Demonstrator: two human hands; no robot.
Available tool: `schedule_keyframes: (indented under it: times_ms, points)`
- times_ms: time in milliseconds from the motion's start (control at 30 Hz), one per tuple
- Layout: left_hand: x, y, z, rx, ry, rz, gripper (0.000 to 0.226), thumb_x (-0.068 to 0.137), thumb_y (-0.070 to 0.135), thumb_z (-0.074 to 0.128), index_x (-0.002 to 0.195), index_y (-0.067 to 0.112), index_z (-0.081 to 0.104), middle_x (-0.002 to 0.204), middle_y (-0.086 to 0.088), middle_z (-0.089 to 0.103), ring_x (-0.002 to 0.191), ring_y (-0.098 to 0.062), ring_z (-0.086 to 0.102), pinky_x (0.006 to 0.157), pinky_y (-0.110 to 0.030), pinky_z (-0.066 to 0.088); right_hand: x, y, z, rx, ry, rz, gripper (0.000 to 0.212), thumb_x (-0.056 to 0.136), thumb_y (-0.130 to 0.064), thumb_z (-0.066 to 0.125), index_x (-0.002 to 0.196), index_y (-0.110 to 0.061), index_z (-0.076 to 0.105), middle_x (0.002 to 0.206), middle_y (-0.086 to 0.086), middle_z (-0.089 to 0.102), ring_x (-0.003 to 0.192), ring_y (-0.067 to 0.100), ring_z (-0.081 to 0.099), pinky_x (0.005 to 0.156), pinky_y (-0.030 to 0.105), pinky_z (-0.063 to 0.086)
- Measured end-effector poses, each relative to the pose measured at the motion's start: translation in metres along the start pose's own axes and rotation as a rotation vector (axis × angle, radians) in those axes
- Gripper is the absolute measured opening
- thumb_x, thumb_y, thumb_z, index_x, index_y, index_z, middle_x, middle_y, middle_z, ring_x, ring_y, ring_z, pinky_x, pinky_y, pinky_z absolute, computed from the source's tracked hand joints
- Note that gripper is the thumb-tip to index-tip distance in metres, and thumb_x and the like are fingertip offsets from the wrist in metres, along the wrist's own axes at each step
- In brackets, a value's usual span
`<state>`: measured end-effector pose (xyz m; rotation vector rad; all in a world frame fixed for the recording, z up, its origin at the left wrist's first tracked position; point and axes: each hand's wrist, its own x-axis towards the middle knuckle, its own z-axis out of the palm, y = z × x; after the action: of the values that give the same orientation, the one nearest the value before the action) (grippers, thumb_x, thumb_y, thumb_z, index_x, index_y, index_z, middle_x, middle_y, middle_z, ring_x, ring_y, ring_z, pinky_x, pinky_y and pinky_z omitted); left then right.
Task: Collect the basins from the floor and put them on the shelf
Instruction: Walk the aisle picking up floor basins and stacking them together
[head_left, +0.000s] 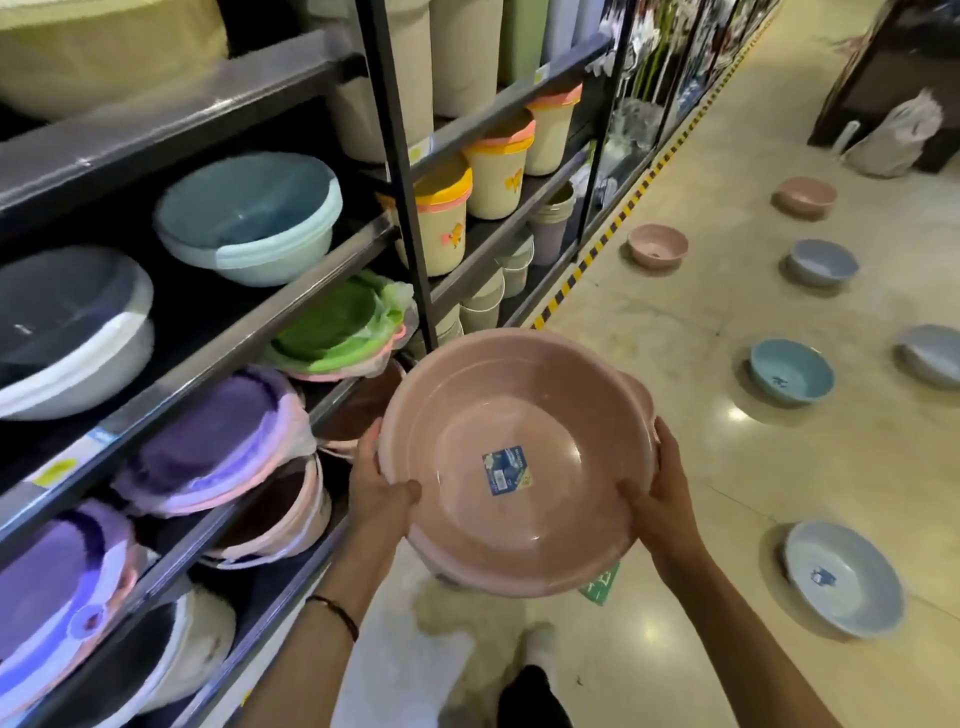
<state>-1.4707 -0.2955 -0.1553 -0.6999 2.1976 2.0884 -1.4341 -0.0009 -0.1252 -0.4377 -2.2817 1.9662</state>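
I hold a stack of pink basins (514, 415) in front of me, the top one with a blue label inside. My left hand (376, 486) grips its left rim and my right hand (662, 499) grips its right rim. The stack is tilted toward the dark metal shelf (260, 322) on my left, close to a lower shelf level that holds more pink basins (358, 410). On the floor to the right lie several loose basins: a pale blue one (844, 577), a teal one (790, 370), a grey one (932, 353), a blue one (822, 261) and two pink ones (657, 244) (805, 196).
The shelf carries wrapped basin stacks in purple (208, 441), green (332, 325), light blue (249, 213) and white (72, 332), plus cream buckets with yellow lids (441, 218). A yellow-black striped strip (587, 254) marks the shelf base. A grey sack (898, 135) sits far right.
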Motion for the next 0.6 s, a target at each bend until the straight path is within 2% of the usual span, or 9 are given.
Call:
schedule_keyframes:
  times_ms: [33, 133, 267, 333, 400, 467, 500, 533, 600]
  points:
    - [0.013, 0.000, 0.007, 0.022, -0.005, -0.002, 0.105, 0.071, -0.026, 0.061, 0.152, 0.039, 0.045, 0.141, -0.011, 0.062, 0.126, -0.039, 0.061, 0.101, -0.066, 0.054, 0.014, 0.004, 0.001, -0.013, 0.004, 0.009, 0.132, 0.057, -0.087, 0.076, 0.164, -0.020, 0.036, 0.150, 0.008, 0.058, 0.129, 0.036, 0.064, 0.098, 0.067, 0.058]
    - [0.045, 0.001, 0.025, 0.056, -0.010, -0.016, 0.105, 0.071, -0.025, 0.059, 0.155, 0.037, 0.045, 0.142, -0.007, 0.060, 0.127, -0.036, 0.059, 0.102, -0.064, 0.055, 0.055, 0.017, 0.004, -0.053, -0.014, 0.040, 0.110, 0.070, -0.058, 0.070, 0.166, -0.016, 0.035, 0.155, 0.013, 0.056, 0.136, 0.038, 0.059, 0.106, 0.068, 0.052]
    - [0.082, -0.001, 0.045, 0.102, -0.029, 0.002, 0.105, 0.072, -0.024, 0.057, 0.156, 0.038, 0.042, 0.140, 0.000, 0.060, 0.126, -0.028, 0.059, 0.101, -0.055, 0.056, 0.100, 0.035, 0.013, -0.079, -0.030, 0.069, 0.125, 0.057, -0.068, 0.074, 0.164, -0.014, 0.037, 0.152, 0.013, 0.059, 0.134, 0.038, 0.060, 0.108, 0.064, 0.051]
    - [0.099, -0.008, 0.054, 0.134, -0.052, -0.012, 0.104, 0.074, -0.022, 0.058, 0.154, 0.045, 0.042, 0.135, 0.010, 0.061, 0.124, -0.017, 0.060, 0.095, -0.046, 0.058, 0.117, 0.048, 0.016, -0.082, -0.033, 0.088, 0.114, 0.066, -0.064, 0.065, 0.165, -0.016, 0.036, 0.152, 0.010, 0.059, 0.134, 0.035, 0.061, 0.109, 0.064, 0.051]
    - [0.115, -0.018, 0.063, 0.161, -0.081, -0.018, 0.103, 0.075, -0.020, 0.058, 0.152, 0.046, 0.042, 0.136, 0.012, 0.061, 0.125, -0.012, 0.059, 0.094, -0.041, 0.057, 0.128, 0.068, 0.016, -0.088, -0.014, 0.110, 0.107, 0.070, -0.061, 0.058, 0.164, -0.014, 0.036, 0.152, 0.008, 0.058, 0.131, 0.027, 0.061, 0.108, 0.053, 0.055]
    - [0.131, -0.037, 0.069, 0.181, -0.090, -0.023, 0.102, 0.073, -0.019, 0.058, 0.154, 0.042, 0.042, 0.143, 0.005, 0.060, 0.128, -0.015, 0.059, 0.098, -0.040, 0.055, 0.136, 0.091, 0.017, -0.095, -0.011, 0.157, 0.109, 0.070, -0.060, 0.058, 0.165, -0.013, 0.034, 0.152, 0.003, 0.056, 0.125, 0.010, 0.062, 0.101, 0.025, 0.055]
    - [0.139, -0.048, 0.073, 0.197, -0.092, -0.040, 0.103, 0.074, -0.020, 0.057, 0.156, 0.041, 0.042, 0.145, 0.003, 0.059, 0.129, -0.018, 0.059, 0.098, -0.040, 0.055, 0.140, 0.104, 0.018, -0.102, -0.014, 0.183, 0.111, 0.070, -0.059, 0.059, 0.167, -0.013, 0.031, 0.151, 0.000, 0.055, 0.123, 0.002, 0.062, 0.097, 0.016, 0.052]
    - [0.146, -0.059, 0.076, 0.217, -0.090, -0.067, 0.104, 0.075, -0.022, 0.056, 0.157, 0.041, 0.041, 0.145, 0.002, 0.059, 0.129, -0.020, 0.058, 0.097, -0.042, 0.055, 0.144, 0.116, 0.020, -0.111, -0.017, 0.220, 0.112, 0.071, -0.058, 0.060, 0.169, -0.014, 0.026, 0.151, -0.001, 0.053, 0.126, 0.002, 0.060, 0.098, 0.016, 0.050]
    - [0.160, -0.084, 0.079, 0.254, -0.085, -0.106, 0.105, 0.075, -0.021, 0.057, 0.156, 0.045, 0.041, 0.143, 0.002, 0.059, 0.127, -0.023, 0.058, 0.095, -0.045, 0.056, 0.150, 0.142, 0.026, -0.127, -0.036, 0.297, 0.111, 0.075, -0.051, 0.062, 0.171, -0.016, 0.018, 0.156, -0.004, 0.050, 0.136, 0.011, 0.057, 0.105, 0.026, 0.047]
